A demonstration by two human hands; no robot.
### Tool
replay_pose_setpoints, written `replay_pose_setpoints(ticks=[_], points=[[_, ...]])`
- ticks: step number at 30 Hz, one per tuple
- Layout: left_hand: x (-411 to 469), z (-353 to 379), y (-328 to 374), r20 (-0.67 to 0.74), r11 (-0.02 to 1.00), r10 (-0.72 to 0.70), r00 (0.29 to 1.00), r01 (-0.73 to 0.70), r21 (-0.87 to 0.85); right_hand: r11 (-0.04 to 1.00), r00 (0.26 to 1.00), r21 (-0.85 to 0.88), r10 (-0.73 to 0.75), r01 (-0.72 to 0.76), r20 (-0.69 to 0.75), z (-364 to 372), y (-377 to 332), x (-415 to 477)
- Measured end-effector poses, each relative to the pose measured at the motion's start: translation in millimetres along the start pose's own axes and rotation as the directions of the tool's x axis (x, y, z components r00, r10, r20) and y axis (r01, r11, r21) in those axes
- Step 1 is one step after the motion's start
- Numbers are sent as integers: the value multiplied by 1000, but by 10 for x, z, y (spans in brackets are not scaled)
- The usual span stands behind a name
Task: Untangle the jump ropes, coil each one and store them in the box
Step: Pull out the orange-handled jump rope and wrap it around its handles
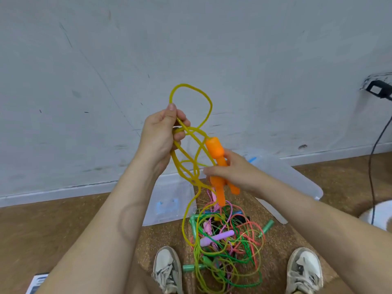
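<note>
Translucent yellow plastic jump rope [192, 132]: loops gripped in left hand [164, 132], its two orange plastic handles [220, 166] gripped in right hand [233, 172], just below-right of left.

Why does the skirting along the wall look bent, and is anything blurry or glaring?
Head view: the wide-angle lens bows the straight skirting board. Head view: the light is soft and even, with no glare or hard shadows. Head view: the right hand holding the orange handles looks slightly smeared at the fingertips, while the yellow rope is sharp.
</note>
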State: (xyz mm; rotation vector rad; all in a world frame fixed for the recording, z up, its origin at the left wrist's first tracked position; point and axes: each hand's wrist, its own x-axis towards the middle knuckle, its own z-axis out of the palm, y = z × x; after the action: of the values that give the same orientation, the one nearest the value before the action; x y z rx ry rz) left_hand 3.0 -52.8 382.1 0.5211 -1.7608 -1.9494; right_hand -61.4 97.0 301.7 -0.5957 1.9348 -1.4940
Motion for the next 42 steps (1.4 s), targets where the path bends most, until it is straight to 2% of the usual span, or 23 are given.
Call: replay_pose_setpoints(ticks=[5,8,10,12,13,14,15,16,17,18,19,20,22,23,24,28,32,35,39,41,42], points=[[61,-134,-24,-94,1000,-15,995,14,-4,984,963,164,23,-69,268,-4,-48,-90],[117,-212,-21,-169,998,-45,985,36,-56,970,890,174,74,-168,450,-25,-46,-149],[153,-269,-52,-197,996,-80,977,73,-43,962,855,169,99,-213,510,-22,-75,-178],[191,-346,-79,-200,984,-135,970,155,86,954,880,201,106,-221,462,-16,-140,-178],[208,-407,-98,-195,932,-142,971,197,303,952,899,222,100,-211,426,-22,-183,-178],[222,-488,-122,-177,746,-124,976,209,633,949,913,245,89,-200,399,-36,-214,-171],[218,-565,-139,-163,405,-93,982,187,895,945,921,269,76,-189,382,-50,-243,-162],[198,-603,-126,-146,62,-47,988,148,987,941,928,286,67,-181,366,-65,-264,-155],[159,-594,-94,-131,-104,-3,991,130,986,939,935,296,66,-177,348,-69,-271,-147],[123,-560,-68,-106,-121,45,993,111,987,939,943,299,69,-171,325,-65,-272,-140],[96,-505,-48,-61,-51,78,995,66,997,940,952,300,71,-164,297,-51,-265,-126],[56,-423,-33,-14,93,49,999,9,996,939,961,306,73,-156,267,-28,-257,-113],[-43,-189,-62,94,432,-227,969,14,902,936,975,326,67,-136,214,27,-244,-90],[-89,-85,-99,156,525,-349,924,55,849,936,980,332,57,-120,192,51,-240,-72],[-110,-17,-153,190,584,-402,896,91,807,939,984,330,43,-98,171,67,-242,-61],[-20,37,-347,126,818,-336,933,223,531,942,989,332,-5,-45,147,52,-310,-70],[26,56,-320,89,945,-271,958,248,214,891,967,429,40,-149,253,-29,-344,-101],[24,32,-253,76,968,-241,968,233,96,815,943,515,108,-265,316,-52,-341,-123],[-14,25,-201,185,963,-270,945,263,58,824,923,472,148,-313,355,-25,-302,-107],[-14,-3,-186,167,947,-305,938,279,162,843,912,424,169,-330,374,-15,-274,-103],[-9,-26,-183,135,925,-301,944,254,281,848,906,409,175,-337,384,-14,-264,-104]])
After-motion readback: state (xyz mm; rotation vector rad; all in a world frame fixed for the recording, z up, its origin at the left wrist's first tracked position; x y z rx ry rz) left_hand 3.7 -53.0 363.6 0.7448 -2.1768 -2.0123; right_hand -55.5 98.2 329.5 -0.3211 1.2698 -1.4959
